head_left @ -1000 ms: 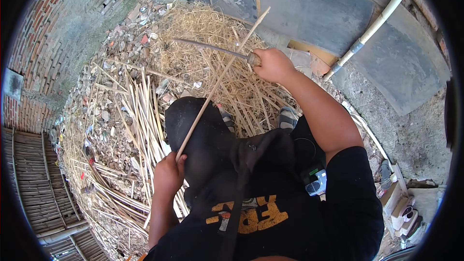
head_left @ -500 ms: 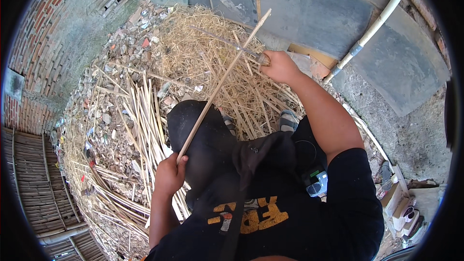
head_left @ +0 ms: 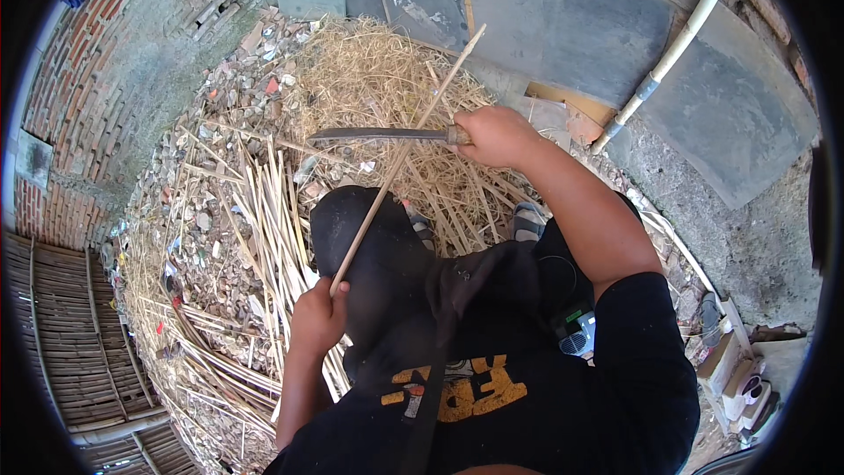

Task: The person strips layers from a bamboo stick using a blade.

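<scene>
The left hand [head_left: 318, 317] clenches the lower end of a thin bamboo stick [head_left: 404, 154], which slants up over the straw heap [head_left: 378, 88]. The right hand [head_left: 494, 135] grips a long knife [head_left: 378, 134], its blade seemingly laid across the stick; shaving goes best with shallow, steady strokes.

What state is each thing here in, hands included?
Left hand: closed around the stick's lower end.
Right hand: gripping the knife handle.
Bamboo stick: slanting up, away from the person.
Knife: blade level, crossing the stick.
Split strips: lying loose on the ground.
Shavings pile: heaped.
</scene>
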### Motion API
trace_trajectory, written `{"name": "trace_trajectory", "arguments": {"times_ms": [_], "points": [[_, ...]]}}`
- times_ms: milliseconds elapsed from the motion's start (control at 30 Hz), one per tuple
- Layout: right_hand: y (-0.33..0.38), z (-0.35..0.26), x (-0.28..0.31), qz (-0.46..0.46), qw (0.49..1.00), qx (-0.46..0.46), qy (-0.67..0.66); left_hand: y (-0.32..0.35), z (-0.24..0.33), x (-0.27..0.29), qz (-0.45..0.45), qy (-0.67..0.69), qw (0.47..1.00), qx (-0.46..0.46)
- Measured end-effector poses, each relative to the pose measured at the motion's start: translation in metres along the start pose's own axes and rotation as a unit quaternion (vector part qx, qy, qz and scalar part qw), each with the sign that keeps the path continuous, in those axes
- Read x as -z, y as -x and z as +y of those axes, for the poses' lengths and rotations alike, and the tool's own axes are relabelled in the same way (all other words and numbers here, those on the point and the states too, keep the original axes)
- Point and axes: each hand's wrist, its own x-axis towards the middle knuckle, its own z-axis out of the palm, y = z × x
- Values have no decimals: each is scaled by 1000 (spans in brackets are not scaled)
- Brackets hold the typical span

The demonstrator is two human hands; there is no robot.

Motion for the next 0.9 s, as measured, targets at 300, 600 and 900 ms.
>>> {"name": "trace_trajectory", "arguments": {"times_ms": [300,600,900], "points": [[9,-5,-3,16,999,13,38,-1,1,-3,20,-5,1000,-21],[-9,3,-19,-9,988,-30,-149,-6,-4,-8,40,-7,998,-41],[1,-18,-22,1,991,35,-129,-4,-5,-6,28,1,999,-25]]}}
